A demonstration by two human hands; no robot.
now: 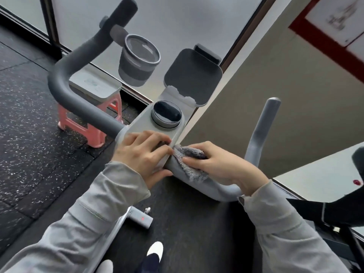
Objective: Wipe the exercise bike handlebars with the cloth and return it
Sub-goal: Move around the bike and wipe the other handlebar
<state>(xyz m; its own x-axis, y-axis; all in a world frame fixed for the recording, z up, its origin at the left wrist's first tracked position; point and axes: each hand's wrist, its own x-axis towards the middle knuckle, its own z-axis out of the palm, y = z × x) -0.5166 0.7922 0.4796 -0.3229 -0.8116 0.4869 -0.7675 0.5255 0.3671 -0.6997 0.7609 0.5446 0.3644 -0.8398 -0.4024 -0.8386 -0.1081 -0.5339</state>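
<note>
Two grey sleeves (82, 219) are reaching in to the middle of the exercise bike handlebars (63, 87).
On the left, a pink stool (78, 123) is standing on the floor (29, 119) behind the dark left bar. The left hand (141, 154) is gripping the edge of the pale console (138, 125), fingers curled over the top and thumb underneath. Just beside it the grey cloth (190, 164) is lying bunched over the right bar, where the right hand (218, 165) is clutching it, fingers and thumb curling round cloth and bar.
</note>
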